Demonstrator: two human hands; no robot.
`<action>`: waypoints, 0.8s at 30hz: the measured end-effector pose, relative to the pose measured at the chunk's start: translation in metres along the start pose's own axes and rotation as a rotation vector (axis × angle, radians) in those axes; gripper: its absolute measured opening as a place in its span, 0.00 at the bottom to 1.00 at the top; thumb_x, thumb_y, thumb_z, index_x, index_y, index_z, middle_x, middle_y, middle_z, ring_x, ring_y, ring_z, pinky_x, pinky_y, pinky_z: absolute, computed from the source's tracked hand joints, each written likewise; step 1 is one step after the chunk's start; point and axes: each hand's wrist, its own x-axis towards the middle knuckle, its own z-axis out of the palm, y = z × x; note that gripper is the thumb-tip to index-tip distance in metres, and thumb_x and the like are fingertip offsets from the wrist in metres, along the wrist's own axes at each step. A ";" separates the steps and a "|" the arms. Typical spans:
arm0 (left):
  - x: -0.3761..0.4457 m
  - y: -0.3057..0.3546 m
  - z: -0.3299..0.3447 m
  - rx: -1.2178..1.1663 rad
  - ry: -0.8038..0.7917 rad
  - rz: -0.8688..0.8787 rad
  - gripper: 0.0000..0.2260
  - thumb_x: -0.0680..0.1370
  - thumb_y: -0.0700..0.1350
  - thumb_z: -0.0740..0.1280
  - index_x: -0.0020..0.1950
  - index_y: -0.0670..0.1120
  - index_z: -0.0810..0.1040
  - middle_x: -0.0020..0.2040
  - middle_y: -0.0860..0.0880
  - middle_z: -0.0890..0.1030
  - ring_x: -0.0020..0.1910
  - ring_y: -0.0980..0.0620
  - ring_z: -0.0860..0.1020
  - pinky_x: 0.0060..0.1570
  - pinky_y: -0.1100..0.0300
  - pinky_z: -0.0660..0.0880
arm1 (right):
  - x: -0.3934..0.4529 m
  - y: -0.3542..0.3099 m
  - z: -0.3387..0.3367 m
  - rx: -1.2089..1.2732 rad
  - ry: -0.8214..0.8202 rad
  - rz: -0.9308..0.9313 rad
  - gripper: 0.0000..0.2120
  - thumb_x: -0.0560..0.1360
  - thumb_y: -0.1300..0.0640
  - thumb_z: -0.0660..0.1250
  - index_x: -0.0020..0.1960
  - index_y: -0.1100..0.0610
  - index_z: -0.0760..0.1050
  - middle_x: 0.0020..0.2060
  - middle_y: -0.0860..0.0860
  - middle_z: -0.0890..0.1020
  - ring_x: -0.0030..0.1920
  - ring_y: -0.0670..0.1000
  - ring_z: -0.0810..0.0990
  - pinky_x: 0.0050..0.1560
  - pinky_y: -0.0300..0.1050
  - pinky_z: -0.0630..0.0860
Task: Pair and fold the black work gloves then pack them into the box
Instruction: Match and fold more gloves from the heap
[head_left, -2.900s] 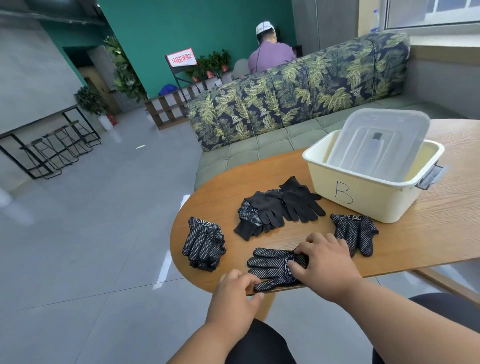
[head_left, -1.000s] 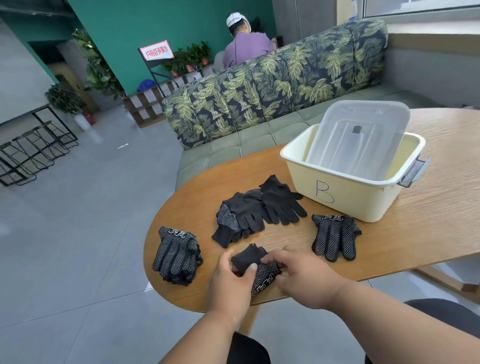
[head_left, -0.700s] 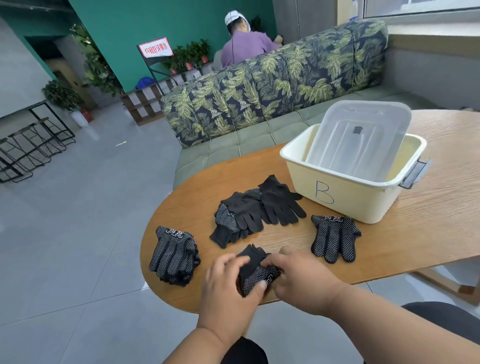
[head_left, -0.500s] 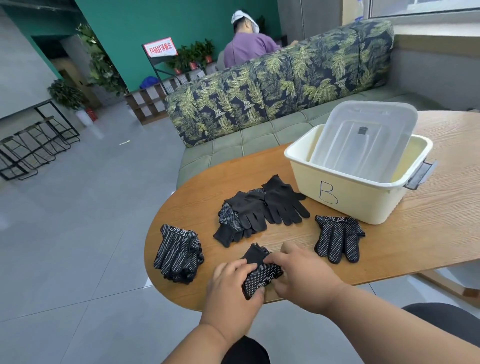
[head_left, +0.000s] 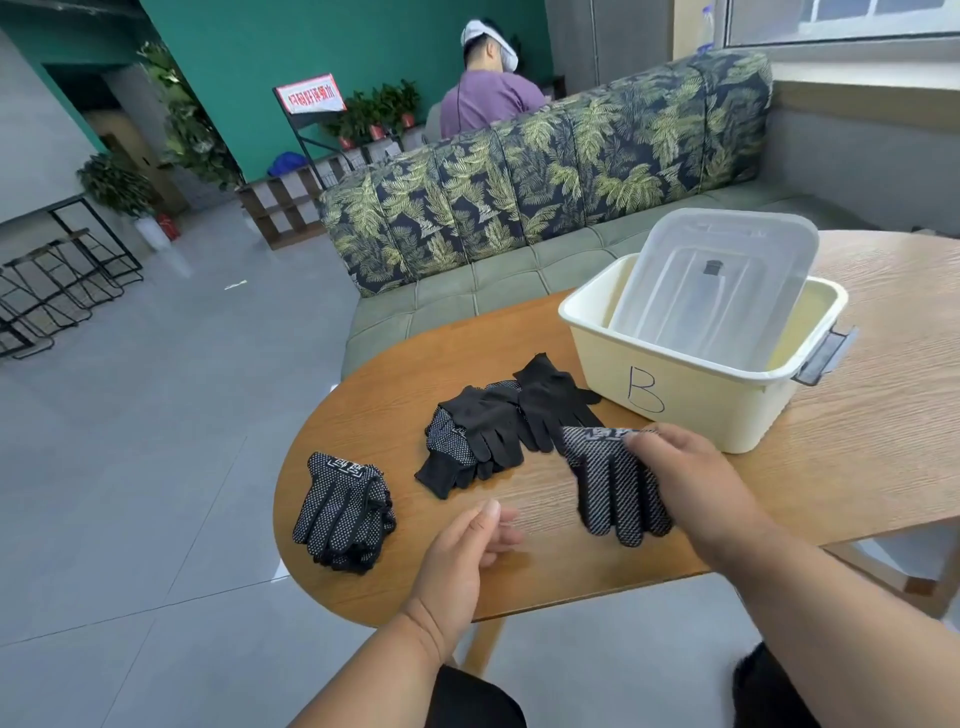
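- A dotted pair of gloves (head_left: 343, 512) lies at the left end of the worktop (head_left: 857, 467).
- A loose heap of gloves (head_left: 498, 426) sits nearer the middle, just left of the box.
- The left hand (head_left: 462, 558) hovers over the front edge, fingers loosely curled, holding nothing.
- The right hand (head_left: 691, 483) grips a dotted glove pair (head_left: 613, 483) by its cuff edge, just in front of the box.
- The cream box (head_left: 691, 405), marked B, stands at the right with its clear lid (head_left: 717, 280) leaning inside.
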 end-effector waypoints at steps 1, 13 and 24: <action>0.003 -0.004 0.000 0.002 0.026 -0.011 0.22 0.80 0.63 0.59 0.57 0.50 0.84 0.49 0.50 0.88 0.55 0.52 0.84 0.57 0.58 0.77 | 0.004 -0.002 -0.009 -0.002 0.040 0.028 0.13 0.80 0.48 0.67 0.46 0.55 0.83 0.44 0.56 0.87 0.47 0.58 0.84 0.46 0.52 0.76; 0.005 -0.019 0.003 0.151 0.115 0.030 0.07 0.82 0.48 0.67 0.48 0.55 0.84 0.46 0.53 0.86 0.51 0.53 0.82 0.58 0.53 0.79 | 0.036 0.026 -0.032 -0.612 0.304 0.014 0.13 0.81 0.46 0.65 0.57 0.55 0.77 0.42 0.52 0.82 0.44 0.57 0.80 0.43 0.48 0.71; 0.038 0.012 0.005 0.444 0.100 0.095 0.03 0.79 0.51 0.69 0.52 0.59 0.81 0.55 0.59 0.80 0.56 0.60 0.77 0.54 0.64 0.72 | 0.033 0.033 -0.017 -1.055 0.486 -0.487 0.06 0.71 0.59 0.74 0.48 0.55 0.83 0.41 0.56 0.77 0.41 0.63 0.76 0.41 0.53 0.76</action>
